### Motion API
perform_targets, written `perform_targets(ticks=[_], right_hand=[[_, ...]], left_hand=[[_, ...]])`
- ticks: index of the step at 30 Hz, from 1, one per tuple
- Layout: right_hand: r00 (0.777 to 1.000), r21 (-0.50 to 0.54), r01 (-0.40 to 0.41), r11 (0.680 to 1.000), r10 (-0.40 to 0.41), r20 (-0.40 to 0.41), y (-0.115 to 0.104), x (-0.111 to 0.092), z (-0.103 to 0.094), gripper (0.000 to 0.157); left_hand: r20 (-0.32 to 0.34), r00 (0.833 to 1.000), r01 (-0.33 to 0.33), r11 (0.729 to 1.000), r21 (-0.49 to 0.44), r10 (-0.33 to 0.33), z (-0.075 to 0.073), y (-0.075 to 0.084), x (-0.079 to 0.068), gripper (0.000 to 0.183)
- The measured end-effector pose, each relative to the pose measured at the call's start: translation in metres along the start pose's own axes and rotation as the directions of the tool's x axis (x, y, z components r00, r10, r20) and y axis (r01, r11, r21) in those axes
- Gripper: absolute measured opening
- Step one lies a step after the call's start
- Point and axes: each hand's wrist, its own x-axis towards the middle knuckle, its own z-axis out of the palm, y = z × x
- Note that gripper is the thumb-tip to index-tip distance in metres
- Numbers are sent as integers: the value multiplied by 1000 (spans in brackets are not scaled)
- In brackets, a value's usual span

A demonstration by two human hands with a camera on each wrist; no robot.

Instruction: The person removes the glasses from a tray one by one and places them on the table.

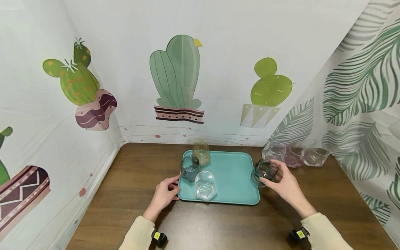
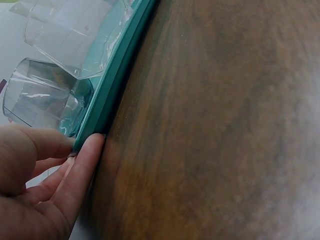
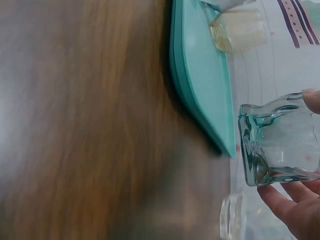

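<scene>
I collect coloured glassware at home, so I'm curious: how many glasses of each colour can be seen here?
Green glass: 1
Blue-grey glass: 1
Amber glass: 1
Pinkish-purple glass: 1
Clear or nearly clear glasses: 3
Total: 7

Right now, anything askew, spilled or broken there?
Nothing stands out. The blue glass, amber glass and clear glass stand upright on the tray, bunched at its left side, and the right hand holds a dark green glass by the tray's right edge. No spill or crack shows.
</scene>
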Motion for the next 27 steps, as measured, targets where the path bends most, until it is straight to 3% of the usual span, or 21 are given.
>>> perform_targets(ticks=[20,27], right_hand=[[986,-59,-99,993,90,-142,46,-26,-69,80],[972,-105,-179,978,160,-170,63,-31,-92,86]], left_hand=[[-6,1000,1,1000,8,0,1,2,-1,45],[-9,1000,1,1000,4,-1,1,2,-1,45]])
